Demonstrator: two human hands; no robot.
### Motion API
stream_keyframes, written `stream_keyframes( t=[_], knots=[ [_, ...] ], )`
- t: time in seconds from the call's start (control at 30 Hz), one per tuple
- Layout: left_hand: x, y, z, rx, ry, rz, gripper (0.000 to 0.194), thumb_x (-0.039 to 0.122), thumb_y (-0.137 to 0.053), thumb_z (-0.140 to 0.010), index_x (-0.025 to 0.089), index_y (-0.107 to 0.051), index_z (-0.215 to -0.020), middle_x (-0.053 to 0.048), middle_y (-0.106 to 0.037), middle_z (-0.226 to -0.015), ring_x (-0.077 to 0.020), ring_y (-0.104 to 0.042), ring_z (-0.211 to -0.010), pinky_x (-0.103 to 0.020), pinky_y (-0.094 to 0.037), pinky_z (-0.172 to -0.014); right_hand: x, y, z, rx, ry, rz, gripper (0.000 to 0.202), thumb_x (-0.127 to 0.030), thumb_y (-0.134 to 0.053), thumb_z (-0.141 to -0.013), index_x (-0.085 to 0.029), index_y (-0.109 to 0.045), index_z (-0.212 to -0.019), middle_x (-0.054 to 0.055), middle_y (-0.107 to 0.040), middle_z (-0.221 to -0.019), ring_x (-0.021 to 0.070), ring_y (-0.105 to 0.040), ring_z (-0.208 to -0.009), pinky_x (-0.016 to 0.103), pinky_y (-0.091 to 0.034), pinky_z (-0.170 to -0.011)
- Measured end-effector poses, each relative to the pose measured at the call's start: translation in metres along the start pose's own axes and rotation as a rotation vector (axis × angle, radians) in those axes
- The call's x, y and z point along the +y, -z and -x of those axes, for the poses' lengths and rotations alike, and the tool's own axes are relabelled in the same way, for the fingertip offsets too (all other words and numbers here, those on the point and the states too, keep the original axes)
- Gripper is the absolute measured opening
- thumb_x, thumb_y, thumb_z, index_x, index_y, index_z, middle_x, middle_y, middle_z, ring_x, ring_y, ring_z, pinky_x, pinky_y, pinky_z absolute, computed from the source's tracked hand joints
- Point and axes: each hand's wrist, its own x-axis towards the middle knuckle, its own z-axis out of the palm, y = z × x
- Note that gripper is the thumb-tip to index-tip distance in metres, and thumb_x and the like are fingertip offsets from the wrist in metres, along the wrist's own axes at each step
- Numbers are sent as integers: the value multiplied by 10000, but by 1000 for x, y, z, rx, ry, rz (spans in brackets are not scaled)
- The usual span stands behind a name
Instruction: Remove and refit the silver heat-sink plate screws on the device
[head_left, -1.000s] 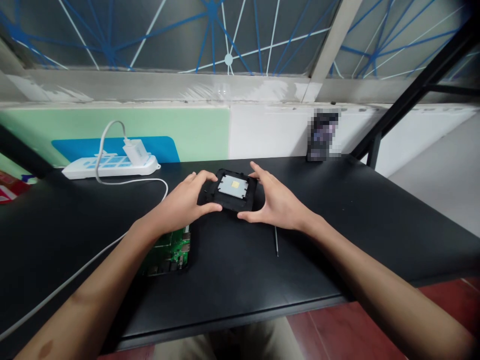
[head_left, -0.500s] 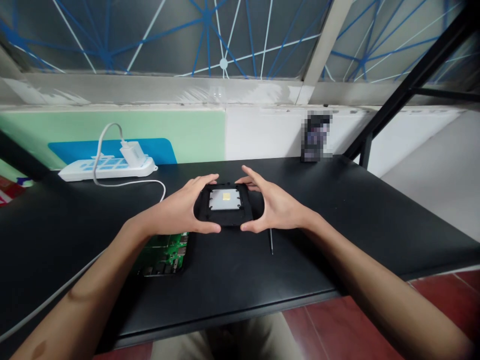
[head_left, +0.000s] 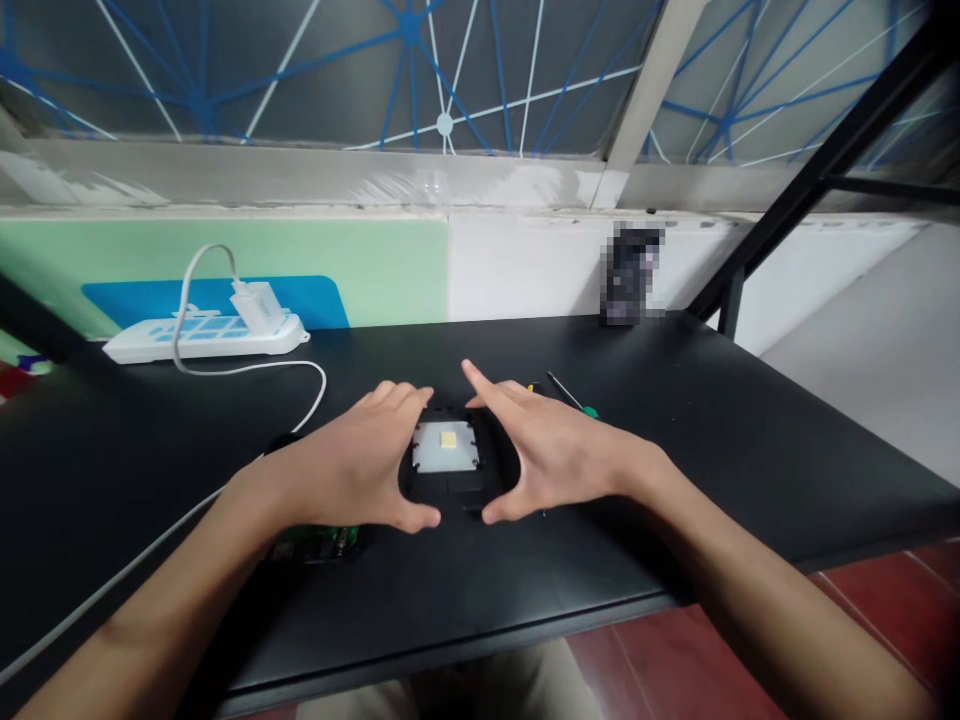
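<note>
My left hand [head_left: 349,462] grips the left side of a black case part [head_left: 461,490], fingers at its far edge and thumb at its near edge. On the right side of the same part, my right hand [head_left: 555,450] holds it with the index finger raised away. A pale grey plate [head_left: 427,455] with a small cream pad [head_left: 448,440] faces up inside the part. Beneath my left hand and wrist a green circuit board [head_left: 343,541] in a black housing is mostly hidden. A screwdriver with a green handle [head_left: 590,411] lies beyond my right hand.
A white power strip [head_left: 202,345] with a plugged-in charger [head_left: 256,307] lies at the back left, its white cable [head_left: 319,375] running forward on the black table [head_left: 465,590]. Beside my right hand is a small yellow-and-black item [head_left: 535,388]. A blurred dark object [head_left: 631,275] stands against the wall.
Both hands and the case part have moved down in the view, toward the table's front edge. The screwdriver and yellow item now show beyond my right hand, while less of the circuit board is visible.
</note>
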Motion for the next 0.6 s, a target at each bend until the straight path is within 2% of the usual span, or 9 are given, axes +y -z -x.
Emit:
stream_keyframes(
  t=[0.1, 0.27, 0.4, 0.47, 0.53, 0.6],
  knots=[
    [7, -4, 3, -31, -27, -12, 1091, 584, -814, -618, 97, -400, -1501, -246, -461, -1515, -484, -370, -1438, -592, -328, -1178, -13, 1, 5, 3, 15, 91, 1475, -562, -891, -553, -117, 27, -1619, 243, -569, -1398, 424, -532, -1296, 572, -489, -1051],
    [15, -10, 6, -120, 9, -62, 1186, 599, -811, -617, 63, -316, -1552, -282, -349, -1589, -491, -308, -1474, -602, -299, -1195, -22, -2, 8, -72, 7, 195, 1466, -593, -878, -559, -47, -14, -1610, 265, -603, -1358, 416, -561, -1266, 542, -476, -1086],
    [21, -8, 6, -134, 3, -93, 1200, 579, -795, -656, 20, -255, -1570, -276, -383, -1572, -457, -346, -1466, -579, -295, -1203, -26, -2, 10, -86, 34, 261, 1456, -619, -876, -576, -51, -25, -1611, 270, -575, -1423, 426, -484, -1392, 535, -431, -1141],
    [23, -5, 6, -161, 16, -110, 1199, 579, -793, -674, -1, -246, -1570, -280, -367, -1580, -455, -335, -1472, -567, -294, -1206, -27, 2, 10, -74, 39, 256, 1428, -691, -841, -578, -42, -94, -1607, 275, -554, -1454, 431, -446, -1431, 539, -434, -1141],
    [23, -4, 7, -182, 29, -126, 1204, 589, -801, -677, -8, -255, -1568, -287, -339, -1593, -466, -318, -1477, -565, -295, -1205, -26, 7, 8, 7, 1, 235, 1287, -793, -732, -630, -54, -262, -1572, 260, -551, -1468, 423, -498, -1394, 547, -480, -1090],
    [21, -4, 7, -175, 28, -128, 1210, 601, -810, -668, -1, -268, -1568, -287, -334, -1596, -470, -319, -1475, -560, -297, -1204, -21, 13, 4, 206, -109, 225, 908, -764, -588, -805, -116, -488, -1433, 195, -642, -1386, 368, -617, -1275, 515, -549, -985]
  ],
)
